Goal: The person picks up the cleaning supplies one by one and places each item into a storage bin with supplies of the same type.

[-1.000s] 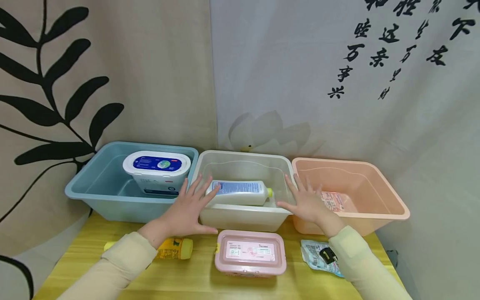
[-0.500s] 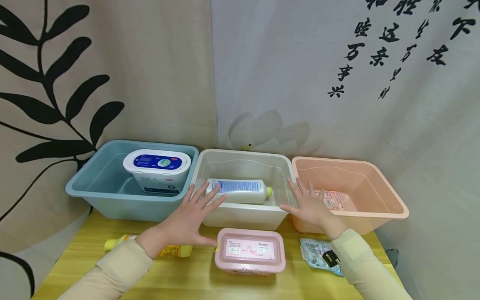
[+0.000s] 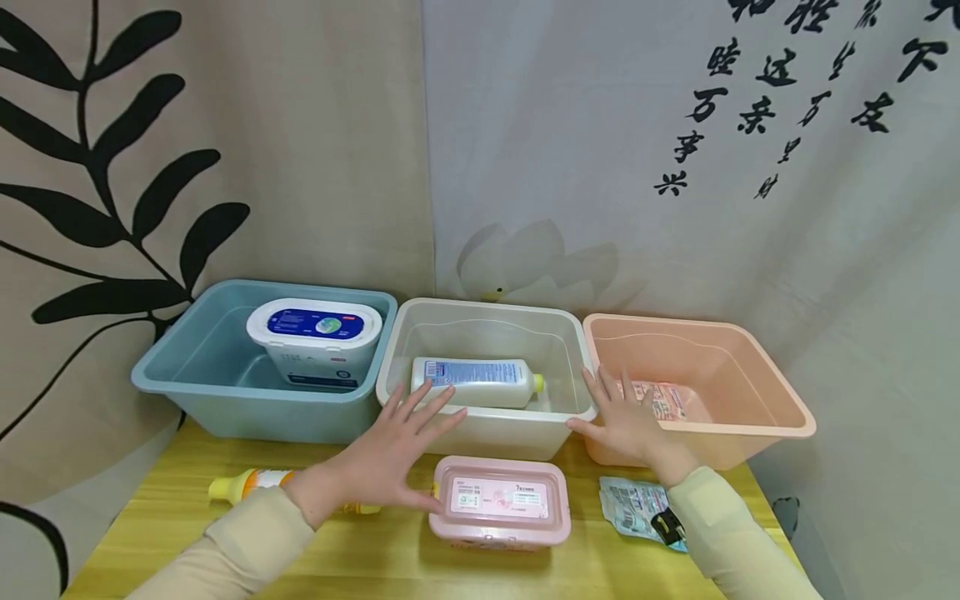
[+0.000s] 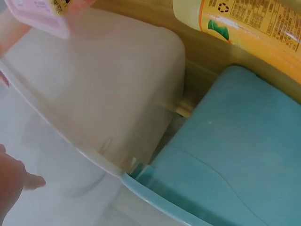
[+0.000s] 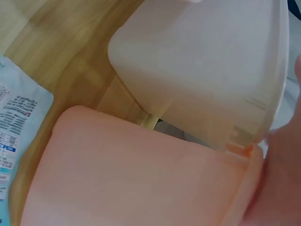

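Cream sleeves [image 3: 247, 525] nearest, both forearms reaching forward over a wooden table [image 3: 360, 567].

Front row: yellow bottle [image 3: 236, 484] on its side, partly hidden by the left wrist and sleeve; pink box [image 3: 499, 504] at centre, lid up; pale blue pouch [image 3: 630, 510] lying flat, its right end by the right sleeve.

Left hand [image 3: 382, 458]: fingers spread, holding nothing; thumb at the pink box's left edge, fingertips before the white tub [image 3: 510, 433]. Contact cannot be told. Right hand [image 3: 626, 425]: fingers also spread, holding nothing, where white tub and peach tub [image 3: 720, 446] meet; touch on the rims uncertain.

Step, as judged: a bare-handed reach or pause, no grasp made. Taking up the pink box would call for the right hand to come back toward it and the fingers to close on its sides.

Farther: white bottle [image 3: 476, 383] lying inside the white tub, printed packet [image 3: 663, 401] in the peach, lidded canister [image 3: 315, 358] upright in the blue tub [image 3: 240, 417].

Behind: patterned cloth [image 3: 525, 125].
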Tool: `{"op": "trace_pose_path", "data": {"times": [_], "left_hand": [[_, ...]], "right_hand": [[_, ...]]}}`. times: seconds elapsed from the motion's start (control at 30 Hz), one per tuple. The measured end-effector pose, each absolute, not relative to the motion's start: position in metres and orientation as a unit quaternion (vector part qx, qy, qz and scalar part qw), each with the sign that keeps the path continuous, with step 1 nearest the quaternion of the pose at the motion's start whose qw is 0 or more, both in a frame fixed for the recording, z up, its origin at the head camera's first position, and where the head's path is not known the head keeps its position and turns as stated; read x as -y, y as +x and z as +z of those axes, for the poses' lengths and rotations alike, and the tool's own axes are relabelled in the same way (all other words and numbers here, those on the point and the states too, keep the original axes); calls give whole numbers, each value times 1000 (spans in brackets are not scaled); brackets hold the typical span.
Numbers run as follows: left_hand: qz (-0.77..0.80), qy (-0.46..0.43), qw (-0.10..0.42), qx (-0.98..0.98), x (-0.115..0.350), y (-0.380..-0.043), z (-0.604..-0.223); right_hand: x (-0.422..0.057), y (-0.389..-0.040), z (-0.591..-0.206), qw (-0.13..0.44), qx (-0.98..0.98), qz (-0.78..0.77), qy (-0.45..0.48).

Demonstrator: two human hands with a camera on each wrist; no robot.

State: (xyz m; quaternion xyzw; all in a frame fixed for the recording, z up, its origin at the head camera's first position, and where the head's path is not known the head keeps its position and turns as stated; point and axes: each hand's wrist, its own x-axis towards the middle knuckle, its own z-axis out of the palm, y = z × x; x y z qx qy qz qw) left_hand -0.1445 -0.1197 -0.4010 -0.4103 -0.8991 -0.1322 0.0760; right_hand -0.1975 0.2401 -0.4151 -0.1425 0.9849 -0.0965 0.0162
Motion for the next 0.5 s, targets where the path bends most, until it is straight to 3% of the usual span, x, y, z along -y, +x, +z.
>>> {"op": "trace_pose_path", "data": {"times": [0.5], "left_hand": [[-123,-430,19,894,109,-136,-419]], "right_hand": [[-241,-198,-426,14,-984,-102,-148]]}}
